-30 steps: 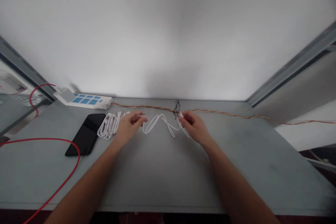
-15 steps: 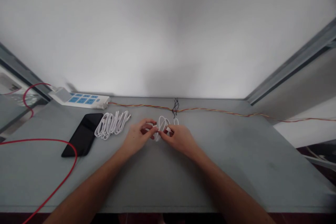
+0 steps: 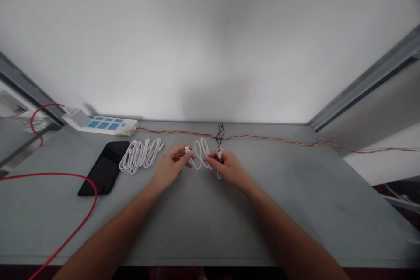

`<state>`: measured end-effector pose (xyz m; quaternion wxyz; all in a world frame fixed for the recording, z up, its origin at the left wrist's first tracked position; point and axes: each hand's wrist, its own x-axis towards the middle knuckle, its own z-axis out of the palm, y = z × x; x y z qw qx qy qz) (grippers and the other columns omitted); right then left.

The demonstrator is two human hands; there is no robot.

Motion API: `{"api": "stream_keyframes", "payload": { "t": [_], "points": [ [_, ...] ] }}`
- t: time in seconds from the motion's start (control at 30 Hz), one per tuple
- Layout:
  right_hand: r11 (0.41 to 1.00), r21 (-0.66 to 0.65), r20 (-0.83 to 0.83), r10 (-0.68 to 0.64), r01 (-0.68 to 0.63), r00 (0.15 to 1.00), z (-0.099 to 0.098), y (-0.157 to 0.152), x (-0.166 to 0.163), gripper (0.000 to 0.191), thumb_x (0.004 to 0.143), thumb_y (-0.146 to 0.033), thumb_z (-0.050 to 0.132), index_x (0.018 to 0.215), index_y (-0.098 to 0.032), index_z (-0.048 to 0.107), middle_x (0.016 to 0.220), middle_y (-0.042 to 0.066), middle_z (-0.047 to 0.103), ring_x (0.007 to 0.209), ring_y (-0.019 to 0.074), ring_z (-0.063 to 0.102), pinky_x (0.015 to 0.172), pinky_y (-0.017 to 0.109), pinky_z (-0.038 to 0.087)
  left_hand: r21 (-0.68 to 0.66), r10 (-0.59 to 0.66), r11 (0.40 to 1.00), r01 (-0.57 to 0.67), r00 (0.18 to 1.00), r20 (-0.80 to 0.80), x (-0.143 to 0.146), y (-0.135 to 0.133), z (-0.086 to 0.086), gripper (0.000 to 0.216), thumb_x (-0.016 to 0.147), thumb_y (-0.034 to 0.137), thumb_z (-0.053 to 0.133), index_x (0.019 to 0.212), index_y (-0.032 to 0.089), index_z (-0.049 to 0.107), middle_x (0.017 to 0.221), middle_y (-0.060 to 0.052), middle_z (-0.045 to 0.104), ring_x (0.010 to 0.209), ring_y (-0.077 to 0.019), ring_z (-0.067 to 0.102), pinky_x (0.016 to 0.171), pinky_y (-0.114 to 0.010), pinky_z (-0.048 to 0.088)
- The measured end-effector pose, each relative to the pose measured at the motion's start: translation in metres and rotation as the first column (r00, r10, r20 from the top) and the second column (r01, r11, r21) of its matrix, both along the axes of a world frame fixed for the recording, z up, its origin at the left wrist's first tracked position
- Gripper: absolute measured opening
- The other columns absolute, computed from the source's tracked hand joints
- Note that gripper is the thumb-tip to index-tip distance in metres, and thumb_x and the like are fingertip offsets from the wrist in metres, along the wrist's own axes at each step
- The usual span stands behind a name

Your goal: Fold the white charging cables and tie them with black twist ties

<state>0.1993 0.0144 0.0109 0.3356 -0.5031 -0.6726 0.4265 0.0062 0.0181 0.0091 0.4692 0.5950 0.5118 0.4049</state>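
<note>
Between my hands a white USB cable (image 3: 202, 152) hangs in loose loops just over the grey table. My left hand (image 3: 171, 164) pinches its USB plug end between thumb and fingers, the metal tip pointing up. The fingers of my right hand (image 3: 227, 167) are closed on the other part of the cable, with a white connector showing at the fingertips and a short loop below them. Left of my left hand lies a row of coiled white cables (image 3: 140, 156). Behind my right hand several thin black ties (image 3: 219, 133) sit by the wall.
A black smartphone (image 3: 104, 168) lies left of the coiled cables. At the back left stands a white power strip (image 3: 108, 126) with a grey-white charger (image 3: 79, 118) plugged in. A red cable (image 3: 88, 210) curves across the table's left side. Twisted red-yellow wire (image 3: 275, 139) runs along the back.
My hands have moved apart, the left one slightly left and the right one slightly right. The cable's loops have spread open between them, and the USB plug now shows in my left hand.
</note>
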Motion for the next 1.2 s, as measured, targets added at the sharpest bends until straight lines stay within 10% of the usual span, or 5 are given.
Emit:
{"api": "stream_keyframes", "payload": {
  "t": [0.43, 0.9, 1.2],
  "points": [
    [0.988, -0.063, -0.267, 0.117, -0.138, 0.957, -0.003, -0.003, -0.005, 0.029, 0.082, -0.044, 0.057, 0.083, -0.019, 0.07, 0.078, 0.003, 0.066, 0.074, 0.0161, 0.058, 0.072, 0.028, 0.043, -0.328, 0.063, 0.941, 0.088, 0.904, 0.422, 0.01, -0.004, -0.003, 0.039, 0.071, 0.044, 0.07, 0.098, 0.017, 0.063, 0.09, -0.005, 0.068, 0.057, -0.0057, 0.053, 0.05, -0.017, 0.036],
    [0.982, -0.076, -0.243, 0.148, -0.171, 0.959, -0.002, -0.005, -0.009, 0.026, 0.082, -0.04, 0.054, 0.077, -0.017, 0.065, 0.066, -0.001, 0.054, 0.062, 0.0123, 0.046, 0.061, 0.026, 0.035, -0.039, -0.069, 0.996, 0.075, 0.99, 0.122, 0.013, -0.007, 0.001, 0.028, 0.08, 0.039, 0.059, 0.096, 0.018, 0.07, 0.078, 0.0, 0.066, 0.066, -0.0125, 0.053, 0.058, -0.022, 0.039],
    [0.991, -0.113, -0.226, 0.051, -0.078, 0.973, -0.008, -0.004, -0.016, 0.029, 0.082, -0.045, 0.053, 0.076, -0.018, 0.06, 0.062, -0.003, 0.047, 0.057, 0.0114, 0.04, 0.055, 0.025, 0.031, -0.049, 0.085, 0.996, -0.072, 0.918, 0.386, 0.016, -0.005, -0.011, 0.054, 0.07, 0.032, 0.073, 0.117, 0.021, 0.05, 0.079, 0.0, 0.066, 0.065, -0.0118, 0.059, 0.056, -0.021, 0.042]
  ]
}}
